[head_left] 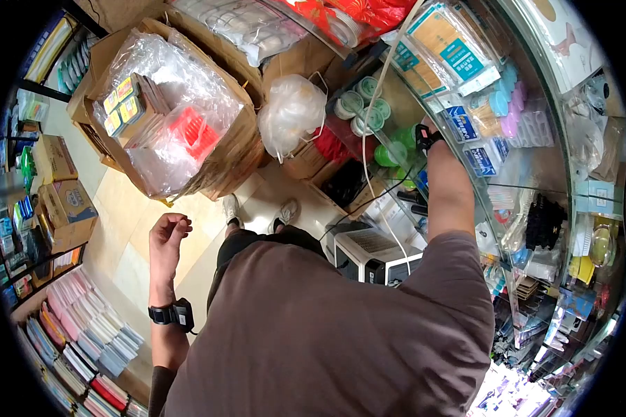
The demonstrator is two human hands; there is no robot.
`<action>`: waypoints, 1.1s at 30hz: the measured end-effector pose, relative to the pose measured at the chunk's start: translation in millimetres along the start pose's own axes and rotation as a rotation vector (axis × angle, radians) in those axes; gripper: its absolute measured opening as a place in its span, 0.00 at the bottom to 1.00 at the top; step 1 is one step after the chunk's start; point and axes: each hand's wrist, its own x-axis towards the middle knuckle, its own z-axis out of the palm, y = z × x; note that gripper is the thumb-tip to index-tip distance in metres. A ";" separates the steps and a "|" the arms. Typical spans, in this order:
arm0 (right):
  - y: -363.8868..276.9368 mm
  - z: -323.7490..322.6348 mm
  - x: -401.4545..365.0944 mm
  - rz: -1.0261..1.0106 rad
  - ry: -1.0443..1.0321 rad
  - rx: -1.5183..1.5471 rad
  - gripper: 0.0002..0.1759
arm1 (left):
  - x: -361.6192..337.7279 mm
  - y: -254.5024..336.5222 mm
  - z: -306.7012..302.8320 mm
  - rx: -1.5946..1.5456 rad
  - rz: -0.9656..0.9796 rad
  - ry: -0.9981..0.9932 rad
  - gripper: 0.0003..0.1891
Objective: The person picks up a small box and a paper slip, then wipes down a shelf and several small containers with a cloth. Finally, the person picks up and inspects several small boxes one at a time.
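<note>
My left hand (170,233) hangs over the tiled floor, its fingers curled in toward the thumb with nothing visible in them. A large cardboard box (231,161) stands just beyond it. My right hand (430,128) reaches in at the glass display case, and its fingers are hidden past the wrist. Close to it are green round containers (391,153) and several pale-lidded tubs (370,118) on the left. Blue-and-white small boxes (461,124) lie on the glass to its right.
A tied plastic bag (292,115) sits beside the large box. A white cable (366,154) hangs across the case front, above a white-and-black machine (368,254). Shelves with stacked notebooks (94,316) and cartons (66,208) stand on the left.
</note>
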 end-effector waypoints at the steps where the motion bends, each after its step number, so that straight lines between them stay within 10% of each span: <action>1: 0.7 0.9 -0.1 0.003 -0.001 0.012 0.26 | -0.5 -2.1 1.0 0.007 -0.006 0.000 0.07; 20: 72.1 85.3 16.5 0.120 0.054 0.446 0.27 | 28.8 -13.5 11.0 -0.036 0.037 -0.085 0.06; 23: -30.6 -38.1 -78.7 0.230 0.005 0.186 0.33 | 39.8 -14.6 13.0 -0.025 0.071 -0.126 0.08; 33: -3.4 -9.2 -37.9 0.113 -0.082 0.056 0.24 | 36.8 -17.8 -2.7 -0.030 0.039 -0.080 0.07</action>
